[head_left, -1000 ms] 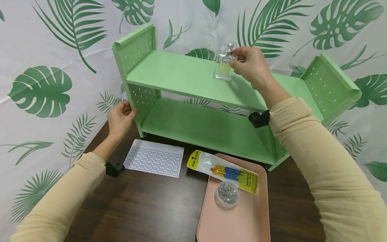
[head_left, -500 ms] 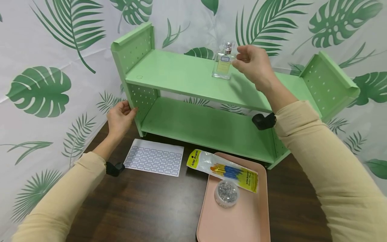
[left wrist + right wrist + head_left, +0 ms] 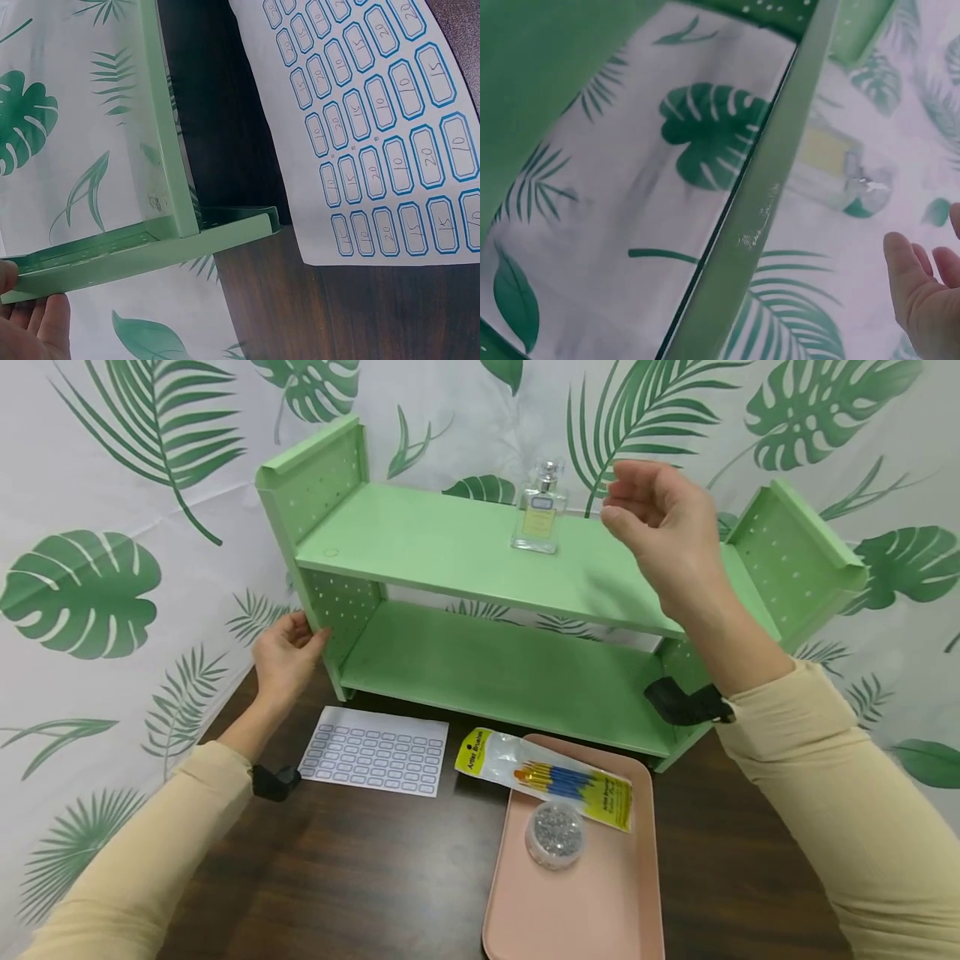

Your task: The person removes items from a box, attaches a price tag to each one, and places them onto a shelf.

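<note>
Head view: landmark is the green shelf (image 3: 420, 539). The glass bottle (image 3: 537, 518) stands upright on its upper board, around mid-length, with a small blue-framed label above a yellow one. To the right of the bottle, over that same board, the right hand (image 3: 663, 531) is apart from it, thumb and fingers loosely bent with a gap between, holding nothing. The left hand (image 3: 287, 653) grips the shelf's left end panel. In front of the shelf's lower left lies the label sheet (image 3: 372, 752); in front of its right half, the pink tray (image 3: 566, 918) carries the brush pack (image 3: 551, 781) (its left end overhanging the rim) and a round tub (image 3: 556, 837).

Handling, judged: bottle rigid, fairly dense for its size, smooth and so slippery, breakable if dropped off the shelf edge. Best hold: thumb and fingers across the narrow sides of the body below the neck; the clear cap may pull off if lifted by it.

Left wrist view: thumb and fingers pinch the shelf panel's edge from opposite faces. The sheet beside the shelf's foot shows handwritten numbers.

Right wrist view: bottle beyond the shelf's front edge, blurred and washed out; fill level cannot be read. Fingertips near the cap, seemingly not touching.
</note>
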`<state>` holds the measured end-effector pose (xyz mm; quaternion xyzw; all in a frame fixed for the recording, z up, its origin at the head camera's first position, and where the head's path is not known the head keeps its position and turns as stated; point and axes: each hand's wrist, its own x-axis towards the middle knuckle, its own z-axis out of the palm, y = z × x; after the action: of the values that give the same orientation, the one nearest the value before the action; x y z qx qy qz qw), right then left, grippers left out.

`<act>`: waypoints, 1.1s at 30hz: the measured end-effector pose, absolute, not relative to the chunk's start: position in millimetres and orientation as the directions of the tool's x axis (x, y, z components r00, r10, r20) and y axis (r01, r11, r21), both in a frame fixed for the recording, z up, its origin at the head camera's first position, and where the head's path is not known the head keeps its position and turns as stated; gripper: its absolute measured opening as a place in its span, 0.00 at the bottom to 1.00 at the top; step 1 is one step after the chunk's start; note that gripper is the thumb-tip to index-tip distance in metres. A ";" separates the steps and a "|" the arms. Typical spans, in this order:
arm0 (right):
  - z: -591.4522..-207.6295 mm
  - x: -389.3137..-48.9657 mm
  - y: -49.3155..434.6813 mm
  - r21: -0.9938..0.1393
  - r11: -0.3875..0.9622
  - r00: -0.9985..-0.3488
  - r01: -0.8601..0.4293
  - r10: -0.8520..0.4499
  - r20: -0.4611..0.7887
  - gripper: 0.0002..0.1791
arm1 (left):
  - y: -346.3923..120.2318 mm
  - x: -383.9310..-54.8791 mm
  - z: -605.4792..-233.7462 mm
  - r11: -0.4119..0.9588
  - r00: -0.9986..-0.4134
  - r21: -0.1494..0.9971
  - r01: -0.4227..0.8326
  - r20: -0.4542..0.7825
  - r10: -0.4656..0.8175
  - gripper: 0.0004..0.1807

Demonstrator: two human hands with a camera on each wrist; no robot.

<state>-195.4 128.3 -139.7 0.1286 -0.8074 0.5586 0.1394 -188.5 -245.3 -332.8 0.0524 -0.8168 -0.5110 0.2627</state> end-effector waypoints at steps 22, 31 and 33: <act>-261.7 -105.9 224.2 -0.908 0.300 -0.956 -0.292 -0.089 0.278 0.20 | -241.6 -187.5 -328.0 0.496 -0.868 0.859 0.130 0.340 -0.363 0.17; -321.9 -90.3 260.4 -0.959 0.277 -0.998 -0.059 -0.024 0.055 0.19 | -240.8 -188.3 -329.6 0.515 -0.859 0.851 0.104 0.338 -0.385 0.17; -332.3 -88.4 265.2 -0.957 0.290 -1.000 -0.015 -0.002 0.015 0.19 | -239.6 -188.8 -330.2 0.513 -0.858 0.852 0.108 0.341 -0.385 0.17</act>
<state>-88.4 265.2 -332.3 0.0054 -0.8031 0.5957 0.0056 -188.8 -239.6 -330.2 0.0833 -0.8320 -0.4865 0.2534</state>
